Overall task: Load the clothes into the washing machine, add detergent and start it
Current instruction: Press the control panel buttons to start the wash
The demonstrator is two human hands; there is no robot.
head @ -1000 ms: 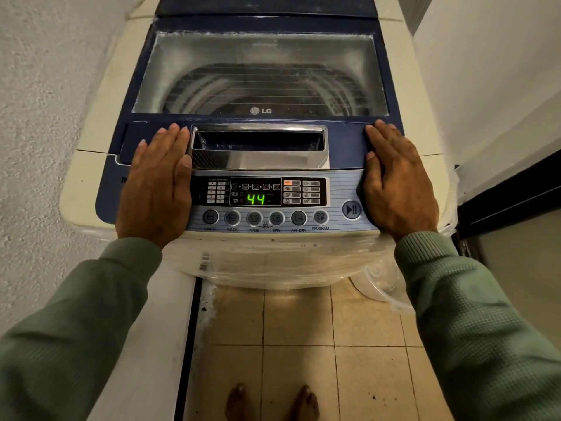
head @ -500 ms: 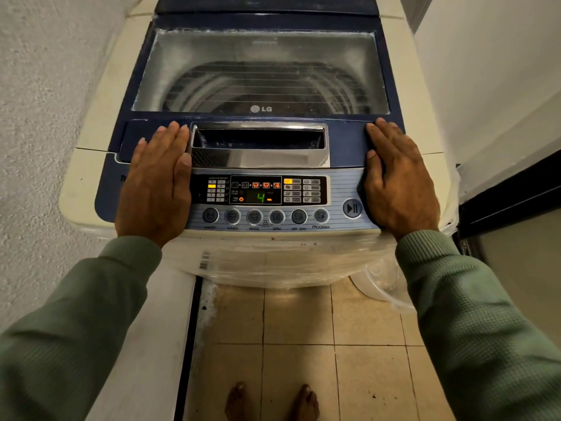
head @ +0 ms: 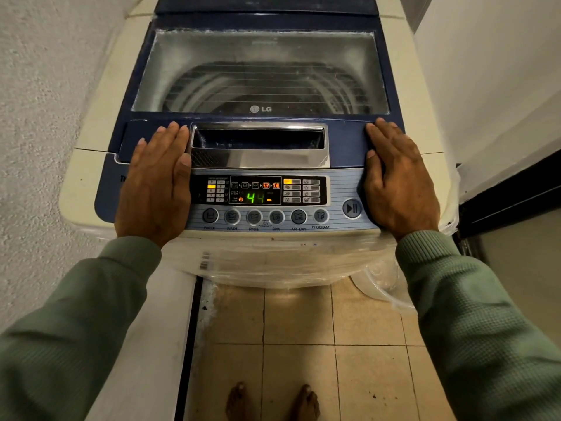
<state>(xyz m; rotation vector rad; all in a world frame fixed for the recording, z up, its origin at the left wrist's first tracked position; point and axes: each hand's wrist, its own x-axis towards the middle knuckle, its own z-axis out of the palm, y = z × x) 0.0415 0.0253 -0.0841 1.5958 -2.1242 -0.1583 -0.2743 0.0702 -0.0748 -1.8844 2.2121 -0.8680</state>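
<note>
Head view, looking down on a top-loading washing machine [head: 100,101] in a narrow space between two walls. Everything is placed from its control panel [head: 258,221], a pale blue strip along the front edge.

Just behind the panel is a chrome handle recess [head: 259,144], and behind that the glass lid [head: 261,56], closed. Through the glass only the ribbed drum [head: 261,86] shows. The clothes cannot be made out and are judged to be inside. No detergent is in view.

The left hand [head: 154,189] lies flat on the panel's left end. The right hand [head: 400,183] lies flat on its right end, touching the edge of the start/pause button [head: 352,208]. Both have fingers straight and together, palms down, holding nothing. They seem to be resting there while the person watches.

In the panel's middle, the display [head: 255,197] glows green "44" with orange lights lit, so the cycle appears started.

Below the panel, clear plastic wrap [head: 288,262] covers the machine's front. Lower, bare feet [head: 239,399] stand on a tiled floor [head: 303,329].
</note>
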